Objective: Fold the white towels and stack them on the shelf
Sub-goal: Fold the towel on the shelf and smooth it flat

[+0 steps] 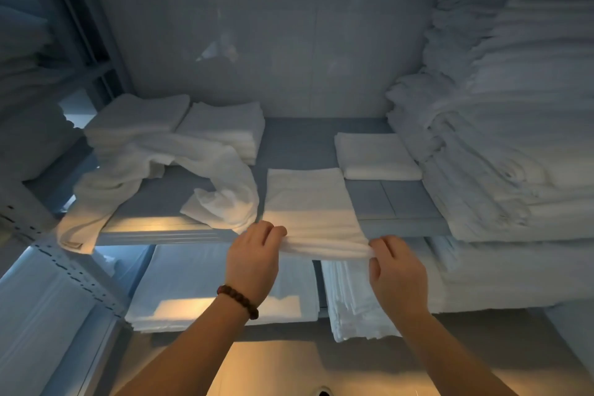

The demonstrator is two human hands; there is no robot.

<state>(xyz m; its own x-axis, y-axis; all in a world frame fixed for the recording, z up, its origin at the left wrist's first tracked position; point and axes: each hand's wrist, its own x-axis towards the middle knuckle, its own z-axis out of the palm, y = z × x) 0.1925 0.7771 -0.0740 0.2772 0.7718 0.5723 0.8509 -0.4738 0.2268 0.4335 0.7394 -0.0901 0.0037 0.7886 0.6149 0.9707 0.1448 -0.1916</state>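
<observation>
A white towel (310,202) lies flat on the grey shelf (379,199), its near end hanging over the front edge. My left hand (254,260) pinches its near left corner and my right hand (397,273) pinches its near right corner. Left of it an unfolded white towel (167,167) sprawls loosely across the shelf, one end drooping over the edge. A small folded towel (376,156) rests behind and to the right. Two low folded stacks (180,122) sit at the back left.
A tall pile of folded white linen (501,125) fills the shelf's right side. The lower shelf holds flat sheets (205,286) and a thin folded stack (350,299). A perforated metal upright (64,264) runs along the left. More linen sits far left.
</observation>
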